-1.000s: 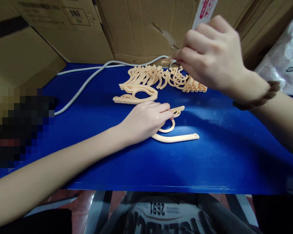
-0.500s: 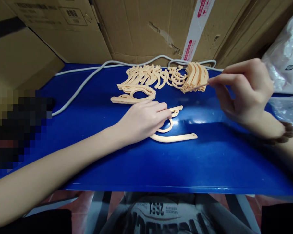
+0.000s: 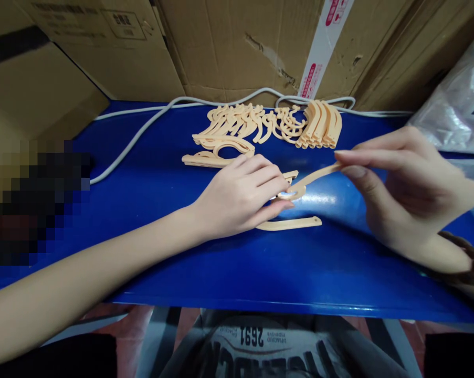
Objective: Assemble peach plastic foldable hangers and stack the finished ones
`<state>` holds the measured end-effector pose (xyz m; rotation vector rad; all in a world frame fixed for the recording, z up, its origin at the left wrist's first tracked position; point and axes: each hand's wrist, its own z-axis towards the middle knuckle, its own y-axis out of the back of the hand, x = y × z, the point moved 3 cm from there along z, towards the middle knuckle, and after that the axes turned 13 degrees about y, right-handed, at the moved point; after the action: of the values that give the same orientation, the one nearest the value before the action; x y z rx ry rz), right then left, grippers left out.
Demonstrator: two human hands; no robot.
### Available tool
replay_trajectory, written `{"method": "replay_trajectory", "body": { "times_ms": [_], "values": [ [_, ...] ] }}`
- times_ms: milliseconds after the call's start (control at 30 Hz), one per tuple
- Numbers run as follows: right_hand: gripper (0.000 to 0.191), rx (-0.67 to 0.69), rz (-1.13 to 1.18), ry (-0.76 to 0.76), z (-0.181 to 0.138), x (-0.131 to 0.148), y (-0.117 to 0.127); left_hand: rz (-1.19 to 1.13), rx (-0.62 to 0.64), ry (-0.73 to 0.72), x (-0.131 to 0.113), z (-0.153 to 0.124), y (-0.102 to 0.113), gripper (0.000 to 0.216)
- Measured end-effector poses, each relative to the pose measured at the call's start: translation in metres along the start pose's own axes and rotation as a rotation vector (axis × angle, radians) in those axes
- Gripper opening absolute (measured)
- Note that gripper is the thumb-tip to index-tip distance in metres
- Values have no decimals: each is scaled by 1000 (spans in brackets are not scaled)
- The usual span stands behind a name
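My left hand [image 3: 246,197] is closed on a beige plastic hanger hook [image 3: 301,193], with thumb and fingertips pinching it just above the blue table [image 3: 221,268]. My right hand [image 3: 410,191] pinches one end of a slim curved hanger arm [image 3: 319,172]. The arm's other end is at the hook, by my left fingertips; whether the two are joined I cannot tell. Below my left fingers a second curved hanger arm [image 3: 295,224] lies flat, its left end hidden by the hand. Another beige piece [image 3: 291,175] shows partly behind my left fingers.
Behind lie folded hangers [image 3: 221,152], a heap of hooks [image 3: 287,126] and a stack of curved arms [image 3: 322,123]. A white cable [image 3: 138,131] runs along the back, before cardboard boxes [image 3: 229,47]. Plastic-wrapped goods [image 3: 453,100] stand at right.
My right hand has brought the curved arm from beside the stack forward and left to my left fingers. My left hand has shifted slightly right and lifted the hook.
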<state>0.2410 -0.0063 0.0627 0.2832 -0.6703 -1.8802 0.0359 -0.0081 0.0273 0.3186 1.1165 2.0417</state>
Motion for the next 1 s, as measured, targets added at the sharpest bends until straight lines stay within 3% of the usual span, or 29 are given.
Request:
{"method": "replay_trajectory", "body": {
  "times_ms": [200,333,533,767,867,1000],
  "values": [
    [33,40,-74,179,-2,6,-1,-101,36,33,-4,-2,0,23],
    [25,-3,-81,208,-2,-3,-5,-205,69,140,-1,-2,-1,21],
    [18,-54,-14,61,-6,-25,-14,-450,106,362,7,-2,-2,14],
    [9,-71,-11,-111,-9,-34,-16,-376,112,340,12,-2,-2,15],
    [10,17,-74,-78,-10,-34,-19,-291,94,268,9,-3,-1,18],
    [26,290,-293,224,-11,-22,-28,-182,46,147,4,-5,-2,20]
  ]
}}
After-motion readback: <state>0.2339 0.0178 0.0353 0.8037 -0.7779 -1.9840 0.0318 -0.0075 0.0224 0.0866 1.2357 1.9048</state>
